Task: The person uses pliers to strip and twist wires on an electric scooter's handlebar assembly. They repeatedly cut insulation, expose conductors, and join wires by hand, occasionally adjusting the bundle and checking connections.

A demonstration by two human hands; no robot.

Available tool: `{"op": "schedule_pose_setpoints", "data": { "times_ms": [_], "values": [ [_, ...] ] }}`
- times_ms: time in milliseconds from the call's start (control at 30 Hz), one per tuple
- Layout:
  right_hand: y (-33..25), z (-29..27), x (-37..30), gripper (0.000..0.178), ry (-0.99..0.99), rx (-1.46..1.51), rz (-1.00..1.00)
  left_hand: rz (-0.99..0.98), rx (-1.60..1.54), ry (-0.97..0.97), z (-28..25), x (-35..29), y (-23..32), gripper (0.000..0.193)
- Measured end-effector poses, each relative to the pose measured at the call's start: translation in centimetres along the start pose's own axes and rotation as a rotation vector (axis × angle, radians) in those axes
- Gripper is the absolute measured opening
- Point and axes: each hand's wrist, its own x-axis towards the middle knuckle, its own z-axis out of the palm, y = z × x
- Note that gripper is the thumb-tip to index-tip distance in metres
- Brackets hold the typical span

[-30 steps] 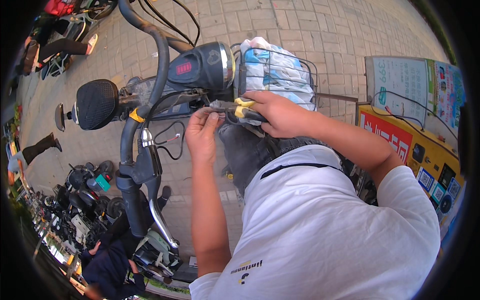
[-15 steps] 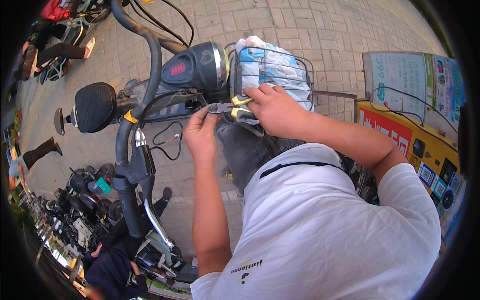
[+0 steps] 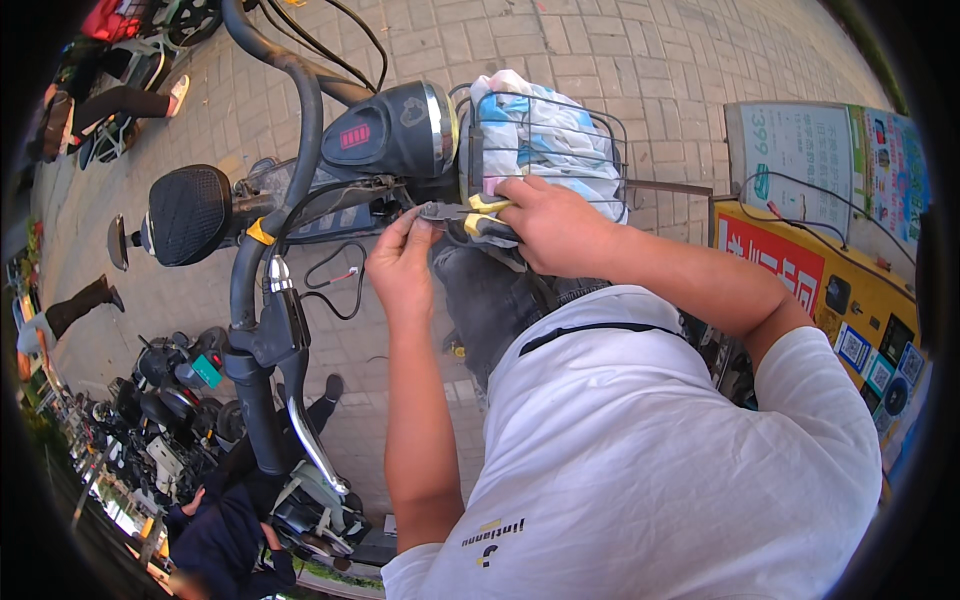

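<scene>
My right hand (image 3: 565,228) is closed round the yellow-and-black handles of a pair of pliers (image 3: 452,212), which sits at the near left corner of the wire basket (image 3: 473,140). The pliers' long axis runs nearly straight across my view: handles on the right, under the basket's near edge, grey jaws pointing left, away from the basket. My left hand (image 3: 402,262), left of the basket, has its thumb and fingertips drawn together in a pinch at the jaw tips; whatever lies between them is too small to tell. A white plastic bag with blue patches (image 3: 515,112) fills the basket. Left of the basket, the dark headlight housing (image 3: 395,130) bears a red battery-shaped mark. Well right of the basket, a yellow cabinet (image 3: 845,318) carries a red panel (image 3: 772,272) with large white characters and several square code stickers (image 3: 854,350), and a pale board (image 3: 795,160) above it has green lettering. Nearer me than the basket, my white shirt (image 3: 680,440) shows small dark lettering, upside down in view.
</scene>
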Motion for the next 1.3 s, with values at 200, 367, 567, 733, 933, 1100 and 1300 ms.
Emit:
{"op": "schedule_pose_setpoints", "data": {
  "times_ms": [200,367,567,733,933,1100,1300],
  "values": [
    [-0.5,-0.1,-0.3,0.031,-0.099,0.276,0.09,0.04,0.044,0.01,0.1,0.1,-0.1,0.018],
    [-1.1,0.6,-0.2,0.032,0.1,-0.181,0.001,0.036,0.111,-0.026,0.2,0.0,-0.2,0.017],
    [-1.5,1.2,0.2,0.03,0.111,-0.264,-0.002,0.047,0.08,-0.046,0.1,0.0,-0.3,0.014],
    [-1.3,0.7,0.4,0.028,-0.038,-0.065,0.049,0.024,0.101,-0.075,-0.1,0.1,0.1,0.012],
    [1.0,-1.7,2.6,0.028,-0.46,0.628,0.171,-0.064,0.066,-0.227,-2.2,1.4,0.0,0.009],
    [3.2,-1.5,3.2,0.031,-0.73,1.496,0.5,-0.092,0.001,-0.295,-2.5,1.8,0.4,0.01],
    [2.0,-2.0,2.4,0.036,-0.505,1.201,0.395,-0.13,-0.109,-0.231,-2.6,1.7,0.2,0.01]
  ]
}}
